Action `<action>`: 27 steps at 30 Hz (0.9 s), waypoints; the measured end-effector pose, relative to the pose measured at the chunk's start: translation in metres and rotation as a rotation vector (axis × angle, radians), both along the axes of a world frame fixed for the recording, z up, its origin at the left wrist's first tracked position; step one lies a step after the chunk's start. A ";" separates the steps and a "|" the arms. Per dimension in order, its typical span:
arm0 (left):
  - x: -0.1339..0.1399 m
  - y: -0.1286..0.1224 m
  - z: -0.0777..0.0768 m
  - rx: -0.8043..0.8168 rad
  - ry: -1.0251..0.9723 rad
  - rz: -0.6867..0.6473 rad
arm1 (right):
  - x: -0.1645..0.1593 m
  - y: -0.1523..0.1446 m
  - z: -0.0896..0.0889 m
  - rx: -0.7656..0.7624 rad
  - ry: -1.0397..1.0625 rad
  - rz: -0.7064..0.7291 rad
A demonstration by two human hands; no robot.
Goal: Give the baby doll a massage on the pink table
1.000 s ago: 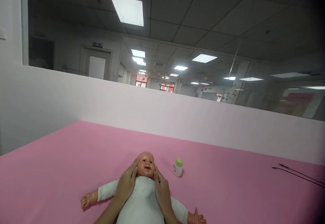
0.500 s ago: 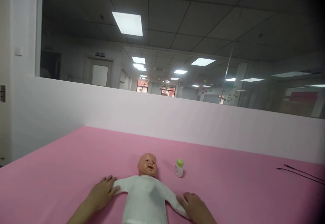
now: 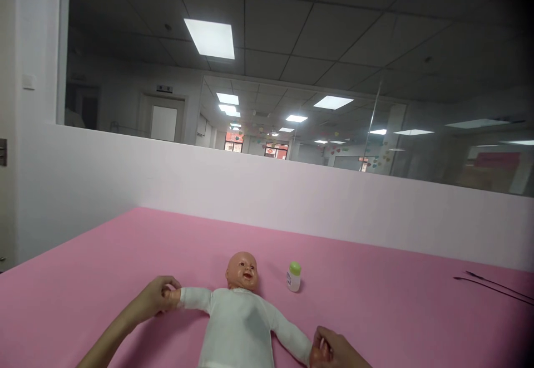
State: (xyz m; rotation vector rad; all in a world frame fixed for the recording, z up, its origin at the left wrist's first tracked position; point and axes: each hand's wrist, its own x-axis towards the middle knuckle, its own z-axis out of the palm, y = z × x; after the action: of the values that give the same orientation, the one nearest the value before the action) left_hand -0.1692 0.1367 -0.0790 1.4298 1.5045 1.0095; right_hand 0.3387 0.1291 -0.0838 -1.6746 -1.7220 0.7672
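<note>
The pink surface [image 3: 125, 245] has lots of bare room on the left, up to the white wall [image 3: 83, 178] at its far edge.

The left hand [image 3: 155, 297] is out to the left of the doll [image 3: 237, 323]. Its fingers [image 3: 167, 284] are curled shut round the doll's little hand at the end of the white sleeve.

The doll lies on its back in the mid of the surface, head away from the person, arms spread w/ one out each way. Its lower body runs off the bottom edge of the view.

A small bottle [image 3: 293, 276] w/ a green cap stands just right of the doll's head, not touching it.

The right hand [image 3: 331, 351] is low, near the bottom edge. Its fingers [image 3: 321, 337] are closed on the doll's other hand.

Far right, thin black wires [image 3: 492, 287] lie near the edge, well apart from the doll, w/ bare pink in between.
</note>
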 end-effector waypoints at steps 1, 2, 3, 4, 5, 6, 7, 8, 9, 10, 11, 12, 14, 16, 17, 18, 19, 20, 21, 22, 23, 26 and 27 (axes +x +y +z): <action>0.000 0.002 0.002 0.025 -0.088 0.027 | 0.000 0.004 0.002 0.033 0.104 -0.007; 0.002 0.005 0.003 0.072 -0.163 0.064 | -0.001 0.008 0.004 0.080 0.223 -0.038; 0.007 0.007 0.003 0.135 -0.225 0.103 | -0.004 0.012 0.005 0.134 0.350 -0.086; 0.016 0.010 0.001 0.198 -0.274 0.134 | -0.009 0.017 0.004 0.174 0.477 -0.137; 0.026 0.014 -0.003 0.249 -0.312 0.154 | -0.016 0.021 0.002 0.190 0.593 -0.183; 0.039 0.017 -0.008 0.289 -0.345 0.163 | -0.024 0.024 -0.003 0.185 0.688 -0.215; 0.052 0.019 -0.014 0.326 -0.372 0.172 | -0.034 0.027 -0.009 0.169 0.754 -0.229; 0.065 0.021 -0.021 0.357 -0.393 0.174 | -0.044 0.029 -0.017 0.164 0.792 -0.230; 0.076 0.022 -0.028 0.390 -0.399 0.168 | -0.054 0.029 -0.025 0.175 0.803 -0.217; 0.086 0.022 -0.035 0.428 -0.382 0.148 | -0.063 0.029 -0.032 0.200 0.802 -0.202; 0.093 0.021 -0.041 0.467 -0.337 0.123 | -0.070 0.029 -0.038 0.222 0.783 -0.171; 0.098 0.019 -0.046 0.499 -0.270 0.095 | -0.076 0.027 -0.042 0.241 0.745 -0.129; 0.101 0.014 -0.055 0.543 -0.108 0.048 | -0.083 0.025 -0.044 0.305 0.594 -0.022; 0.098 0.010 -0.059 0.590 0.030 0.029 | -0.086 0.023 -0.041 0.437 0.346 0.115; 0.096 0.009 -0.060 0.631 0.084 0.014 | -0.086 0.023 -0.038 0.536 0.210 0.206; 0.093 0.009 -0.060 0.686 0.135 -0.020 | -0.087 0.025 -0.036 0.646 0.079 0.310; 0.092 0.008 -0.059 0.750 0.187 -0.069 | -0.088 0.026 -0.035 0.758 -0.043 0.412; 0.091 0.008 -0.057 0.815 0.243 -0.129 | -0.089 0.028 -0.035 0.864 -0.152 0.496; 0.091 0.007 -0.054 0.870 0.300 -0.197 | -0.090 0.030 -0.035 0.957 -0.247 0.559; 0.092 0.006 -0.051 0.906 0.352 -0.261 | -0.091 0.031 -0.037 1.024 -0.319 0.594; 0.093 0.005 -0.048 0.919 0.391 -0.312 | -0.091 0.032 -0.039 1.059 -0.358 0.604; 0.097 0.002 -0.046 0.867 0.338 -0.296 | -0.090 0.033 -0.048 0.946 -0.229 0.533; 0.098 0.003 -0.048 0.817 0.256 -0.232 | -0.089 0.032 -0.051 0.853 -0.108 0.447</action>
State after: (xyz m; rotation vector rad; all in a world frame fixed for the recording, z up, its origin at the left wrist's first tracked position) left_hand -0.0714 0.1393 -0.1271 2.3125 1.0761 1.4117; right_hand 0.2498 0.1615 -0.1349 -0.7719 -2.1079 0.0558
